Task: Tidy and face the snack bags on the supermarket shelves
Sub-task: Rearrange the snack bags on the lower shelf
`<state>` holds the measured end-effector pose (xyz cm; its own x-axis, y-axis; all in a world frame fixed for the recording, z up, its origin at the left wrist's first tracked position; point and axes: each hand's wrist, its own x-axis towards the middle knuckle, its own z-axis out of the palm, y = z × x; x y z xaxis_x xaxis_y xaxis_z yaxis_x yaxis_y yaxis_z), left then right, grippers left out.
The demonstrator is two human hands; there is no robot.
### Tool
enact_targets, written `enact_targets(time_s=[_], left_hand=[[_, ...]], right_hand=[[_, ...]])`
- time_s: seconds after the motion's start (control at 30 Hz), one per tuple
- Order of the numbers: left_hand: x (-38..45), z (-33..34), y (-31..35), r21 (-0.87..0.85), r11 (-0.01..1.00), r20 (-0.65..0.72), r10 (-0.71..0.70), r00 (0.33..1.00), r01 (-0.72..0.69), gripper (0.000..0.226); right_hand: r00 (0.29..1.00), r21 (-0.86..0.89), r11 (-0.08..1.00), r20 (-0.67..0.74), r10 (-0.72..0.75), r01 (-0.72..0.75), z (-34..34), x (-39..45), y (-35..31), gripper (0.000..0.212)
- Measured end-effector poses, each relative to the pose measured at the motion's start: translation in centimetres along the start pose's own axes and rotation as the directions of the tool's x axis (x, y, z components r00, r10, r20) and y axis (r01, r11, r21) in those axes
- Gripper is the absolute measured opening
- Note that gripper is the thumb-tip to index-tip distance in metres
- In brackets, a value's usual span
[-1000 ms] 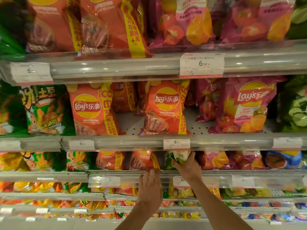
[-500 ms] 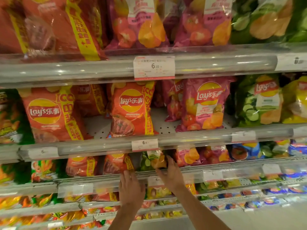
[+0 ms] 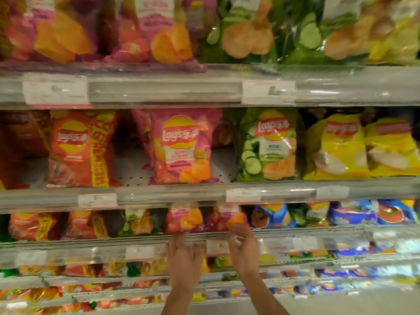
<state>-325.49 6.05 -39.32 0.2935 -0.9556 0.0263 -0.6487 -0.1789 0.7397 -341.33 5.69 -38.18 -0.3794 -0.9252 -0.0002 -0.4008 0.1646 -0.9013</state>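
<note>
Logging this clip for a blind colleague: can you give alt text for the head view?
Two bare hands reach up to a supermarket shelf of snack bags: the right hand touches the bottom of a pink bag, the left hand is at the shelf rail beside it. Above stand orange, pink, green and yellow chip bags; the image is motion-blurred.

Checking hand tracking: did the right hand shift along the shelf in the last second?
Yes. The right hand moved rightward along the shelf rail, from the green cucumber bag to the pink tomato bag.
</note>
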Motion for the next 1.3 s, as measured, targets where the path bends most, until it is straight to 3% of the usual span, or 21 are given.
enact_targets(time_s=[0.13,0.3,0.47,0.57,0.77,0.87,1.0,1.3], left_hand=[[-1.5,3.9,4.4,-0.029,0.998,0.032,-0.05,0.998,0.051,0.046],[-2.6,6.5,7.9,-0.139,0.988,0.042,-0.066,0.997,0.071,0.051],[-0.8,6.8,9.5,-0.174,0.982,0.051,-0.06,0.997,0.068,0.064],[1.6,6.5,9.8,-0.245,0.966,0.107,-0.057,0.993,0.082,0.069],[5.0,6.7,9.6,-0.247,0.964,0.216,-0.041,0.976,0.095,0.07],[5.4,7.2,9.2,-0.266,0.96,0.206,-0.026,0.978,0.082,0.066],[5.1,7.7,9.0,-0.268,0.961,0.162,-0.028,0.986,0.072,0.076],[5.4,7.6,8.7,-0.144,0.987,0.172,-0.045,0.984,0.071,0.079]], right_hand=[[0.987,0.041,0.998,-0.155,0.047,-0.041,-5.6,2.2,3.1,0.02],[0.977,0.042,0.999,-0.211,0.021,-0.013,-9.8,4.4,5.8,0.021],[0.988,-0.153,0.987,-0.137,-0.077,0.056,-11.1,7.3,6.3,0.066],[0.995,-0.189,0.981,-0.079,-0.06,0.044,-10.8,9.4,5.8,0.08],[0.996,-0.254,0.966,0.06,0.062,-0.045,-10.1,12.7,6.0,0.075],[0.995,-0.264,0.963,0.073,0.067,-0.045,-10.0,13.3,6.4,0.071],[0.997,-0.26,0.965,0.049,0.062,-0.047,-10.0,13.3,6.7,0.07],[0.997,-0.225,0.974,0.055,0.053,-0.039,-10.1,13.0,6.7,0.079]])
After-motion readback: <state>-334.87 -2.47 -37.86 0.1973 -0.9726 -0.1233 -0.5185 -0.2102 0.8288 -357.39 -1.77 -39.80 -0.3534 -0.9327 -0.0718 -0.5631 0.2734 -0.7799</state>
